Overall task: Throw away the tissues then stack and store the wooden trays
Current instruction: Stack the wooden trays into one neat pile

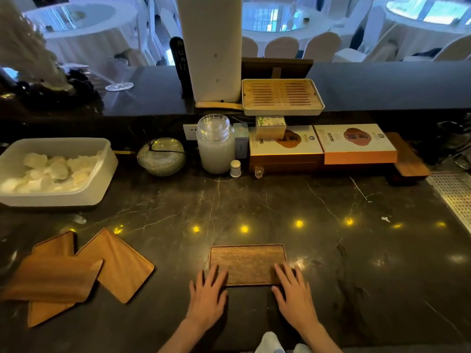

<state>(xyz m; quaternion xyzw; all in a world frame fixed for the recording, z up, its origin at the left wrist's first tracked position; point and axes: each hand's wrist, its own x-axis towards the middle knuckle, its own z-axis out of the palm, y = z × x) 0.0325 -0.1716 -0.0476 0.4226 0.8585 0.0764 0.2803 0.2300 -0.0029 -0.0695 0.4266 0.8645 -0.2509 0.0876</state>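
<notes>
Stacking step, no tissues visible on the counter (254, 200) — left hand (207, 299) and right hand (295, 296) lie flat, fingers spread, on the near corners of the dark wooden tray (247, 263), gripping nothing. Three lighter trays (76, 271) overlap at far left — possibly more underneath. Next: carry this tray onto that pile and square it.

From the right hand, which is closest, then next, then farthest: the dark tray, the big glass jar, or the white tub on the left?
1. The dark tray: right under the right hand, whose fingers rest on its near right corner.
2. The big glass jar: farther back, at the counter's rear, slightly left.
3. The white tub: farthest, far left.
</notes>
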